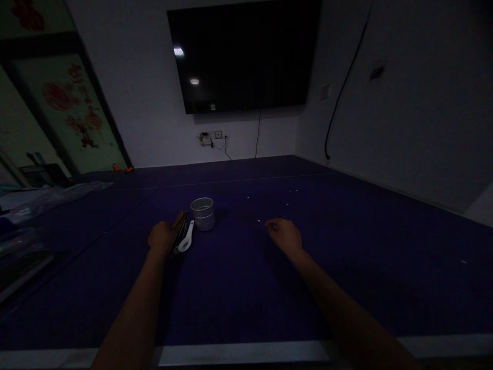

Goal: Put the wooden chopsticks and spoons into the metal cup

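A bundle of sticks (179, 220) is gripped by the left hand (162, 237) on the left of the tabletop (231, 298); if the grip is loosened, sticks may be spilled and the adjacent white spoon (186, 240) dislodged. Rightward movement is obstructed by the metal cup (204, 216), which may be tipped if struck. The right hand (285, 234) is curled near white scraps (259, 220); whether anything is pinched cannot be determined.

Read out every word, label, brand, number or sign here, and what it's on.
Nothing reads clearly.
Red markings on the left-hand panel: character-like, too blurred to read.
Television: no legible brand.
Grey cup: faint pattern, no legible lettering.
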Available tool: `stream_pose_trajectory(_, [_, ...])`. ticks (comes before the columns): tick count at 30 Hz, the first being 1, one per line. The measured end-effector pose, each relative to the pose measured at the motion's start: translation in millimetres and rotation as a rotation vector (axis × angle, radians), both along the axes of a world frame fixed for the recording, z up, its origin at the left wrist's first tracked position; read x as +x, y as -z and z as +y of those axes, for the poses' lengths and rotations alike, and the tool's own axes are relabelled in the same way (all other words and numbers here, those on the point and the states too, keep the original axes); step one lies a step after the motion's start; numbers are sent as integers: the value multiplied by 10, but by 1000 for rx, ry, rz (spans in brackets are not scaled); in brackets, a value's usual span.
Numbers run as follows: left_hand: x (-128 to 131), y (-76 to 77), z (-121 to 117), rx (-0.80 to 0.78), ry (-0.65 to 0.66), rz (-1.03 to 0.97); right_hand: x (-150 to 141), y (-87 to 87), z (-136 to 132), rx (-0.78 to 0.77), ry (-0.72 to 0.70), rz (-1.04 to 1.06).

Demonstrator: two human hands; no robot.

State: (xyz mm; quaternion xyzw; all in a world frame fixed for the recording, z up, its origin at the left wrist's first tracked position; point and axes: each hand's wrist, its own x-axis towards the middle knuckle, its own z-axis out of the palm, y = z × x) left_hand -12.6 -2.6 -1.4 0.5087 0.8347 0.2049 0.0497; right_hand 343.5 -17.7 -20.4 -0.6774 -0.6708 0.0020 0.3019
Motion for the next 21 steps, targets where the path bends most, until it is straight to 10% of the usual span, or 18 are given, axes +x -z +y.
stream_pose_trajectory(21, [19,-26,-44,31,-7,59,-45,-78,-57,-86,-6,20])
